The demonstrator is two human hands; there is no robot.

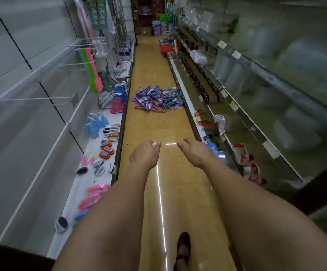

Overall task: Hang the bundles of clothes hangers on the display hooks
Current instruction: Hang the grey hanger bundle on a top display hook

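A pile of hanger bundles, pink, purple and blue, lies on the tan aisle floor ahead of me. Bare white display hooks stick out from the wall panel on the left. My left hand and my right hand reach forward side by side over the floor, fingers loosely bent and holding nothing. Both hands are well short of the pile.
A low white shelf on the left carries brushes, sponges and small boots. Shelving with bagged goods lines the right side. Buckets and a red box stand at the far end of the aisle. My shoe is on the floor below.
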